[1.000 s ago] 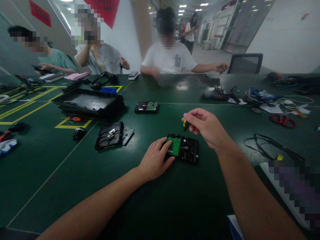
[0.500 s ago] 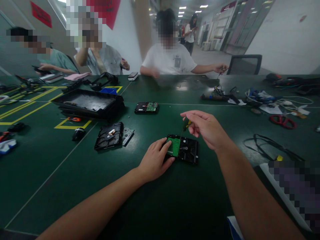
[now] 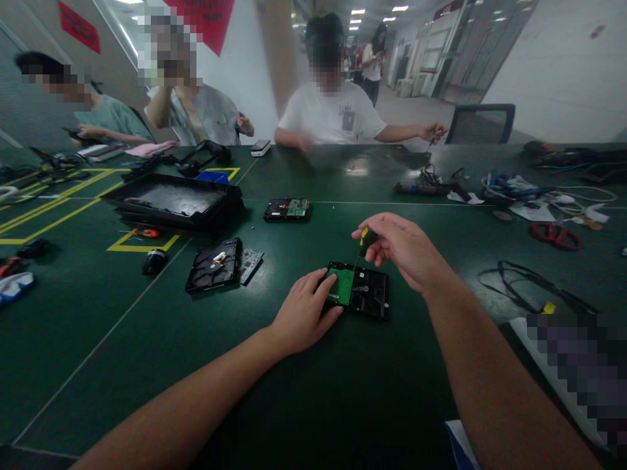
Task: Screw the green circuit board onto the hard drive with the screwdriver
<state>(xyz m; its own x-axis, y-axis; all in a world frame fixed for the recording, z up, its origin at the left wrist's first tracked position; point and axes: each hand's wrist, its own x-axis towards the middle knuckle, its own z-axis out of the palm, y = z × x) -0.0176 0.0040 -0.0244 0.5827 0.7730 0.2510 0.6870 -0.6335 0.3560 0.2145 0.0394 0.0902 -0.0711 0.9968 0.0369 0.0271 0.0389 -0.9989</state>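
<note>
A black hard drive (image 3: 366,295) with a green circuit board (image 3: 344,285) lies on the green table (image 3: 343,391) in front of me. My left hand (image 3: 304,313) rests on its left edge, thumb and fingers gripping it. My right hand (image 3: 404,251) pinches a small screwdriver (image 3: 363,242) with a yellow and black handle. The screwdriver stands nearly upright with its tip on the drive's far edge.
Another drive (image 3: 287,209) lies further back, and an opened drive with a loose board (image 3: 215,264) to the left. A black tray (image 3: 174,202) sits at left. Cables, red scissors (image 3: 556,236) and tools lie at right. Several people sit along the far side.
My right hand's fingers have shifted round the screwdriver handle, which has turned a little. The left hand and the drive have stayed put.
</note>
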